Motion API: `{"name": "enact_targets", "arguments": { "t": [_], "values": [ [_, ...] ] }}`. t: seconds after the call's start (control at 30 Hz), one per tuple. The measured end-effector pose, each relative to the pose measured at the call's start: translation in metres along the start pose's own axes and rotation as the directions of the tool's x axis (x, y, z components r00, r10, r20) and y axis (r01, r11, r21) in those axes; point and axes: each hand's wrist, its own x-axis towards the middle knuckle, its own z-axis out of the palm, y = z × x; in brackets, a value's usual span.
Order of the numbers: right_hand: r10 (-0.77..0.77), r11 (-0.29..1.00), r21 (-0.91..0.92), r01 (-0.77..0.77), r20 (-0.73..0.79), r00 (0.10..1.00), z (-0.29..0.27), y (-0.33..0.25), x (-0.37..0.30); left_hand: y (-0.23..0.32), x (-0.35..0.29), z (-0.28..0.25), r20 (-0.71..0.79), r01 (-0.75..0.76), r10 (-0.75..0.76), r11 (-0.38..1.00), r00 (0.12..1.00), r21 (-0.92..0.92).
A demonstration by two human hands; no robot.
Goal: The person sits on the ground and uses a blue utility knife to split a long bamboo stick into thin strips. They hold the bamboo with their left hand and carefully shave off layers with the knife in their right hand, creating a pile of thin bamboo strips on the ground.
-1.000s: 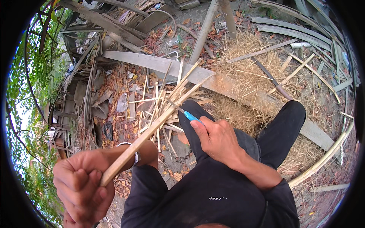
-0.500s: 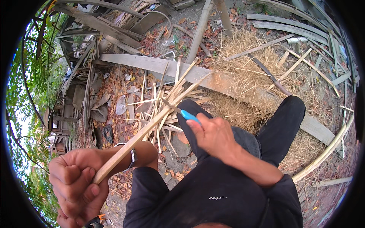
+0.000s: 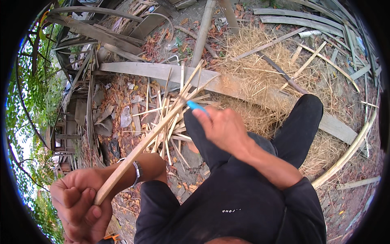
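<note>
My left hand (image 3: 77, 203), at the lower left, is closed around the near end of a long pale bamboo strip (image 3: 136, 153). The strip slants up and away toward the middle of the view, over my left forearm. Closed round the blue handle of a knife (image 3: 196, 106) is my right hand (image 3: 225, 129), above my left knee. The blade is blurred and lies against the far part of the strip; its exact contact is hard to make out. Below and beyond spreads a heap of thin split strips (image 3: 168, 136), which the held strip's far end overlaps.
A long grey plank (image 3: 158, 71) crosses the ground ahead. Beyond my knees lies a pile of straw-like shavings (image 3: 252, 107), with a dark long-bladed tool (image 3: 280, 70) on it. A bent bamboo length (image 3: 345, 160) lies at right; stacked old boards (image 3: 95, 34) stand at far left.
My right hand and the knife have moved farther out along the strip, away from my left hand. My left hand keeps its hold, a little lower. The whole view has shifted slightly.
</note>
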Motion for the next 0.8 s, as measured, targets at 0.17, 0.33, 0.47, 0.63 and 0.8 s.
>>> {"name": "enact_targets", "arguments": {
  "t": [0.17,0.33,0.47,0.63,0.8],
  "values": [
    [0.142,0.982,-0.113,-0.151,-0.081,0.987,0.021,0.063,0.017,-0.002,0.001,0.008,-0.022,0.039,-0.037,0.993,0.999,0.114],
    [0.14,0.983,-0.119,-0.142,-0.022,0.99,0.011,0.041,0.027,-0.005,-0.001,-0.003,0.009,0.087,-0.09,0.982,0.996,0.165],
    [0.079,0.993,-0.08,-0.081,-0.032,0.996,0.015,0.027,0.015,-0.003,-0.003,-0.007,-0.049,0.047,-0.042,0.993,0.998,0.109],
    [0.071,0.958,-0.264,-0.112,-0.159,0.985,0.024,0.056,0.033,-0.003,-0.002,-0.004,0.016,0.031,-0.033,0.997,0.999,0.072],
    [-0.016,0.993,-0.12,0.004,-0.092,0.996,0.018,0.014,0.033,-0.015,0.001,-0.014,0.032,0.118,-0.116,0.991,0.993,-0.068]
  ]
}}
